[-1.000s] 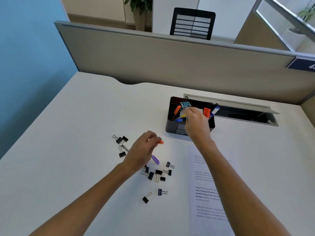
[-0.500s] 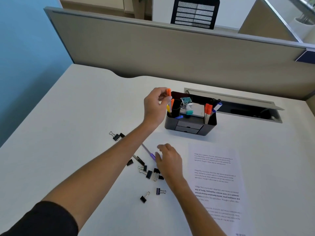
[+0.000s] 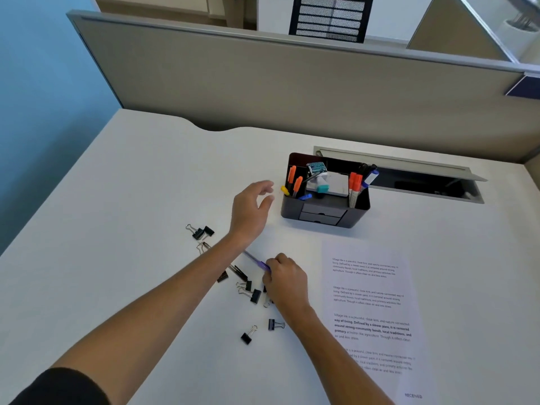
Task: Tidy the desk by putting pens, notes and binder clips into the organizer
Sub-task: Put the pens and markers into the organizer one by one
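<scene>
A black desk organizer [image 3: 321,213] stands mid-desk, holding orange, blue and yellow pens and a pad of notes. My left hand [image 3: 251,210] hovers just left of it, fingers apart and holding nothing. My right hand [image 3: 286,280] is lower down among several black binder clips [image 3: 253,294], its fingertips closed on the purple pen [image 3: 258,262] that lies on the desk. Two more clips [image 3: 201,230] lie further left, and two others [image 3: 263,330] nearer me.
A printed sheet of paper [image 3: 371,314] lies to the right of my right hand. Behind the organizer an open cable tray [image 3: 423,182] is set into the desk. A grey partition [image 3: 292,92] closes off the desk's far edge.
My left hand let the orange pen go into the organizer's left compartment and drew back, now open. My right hand moved up to the purple pen's end.
</scene>
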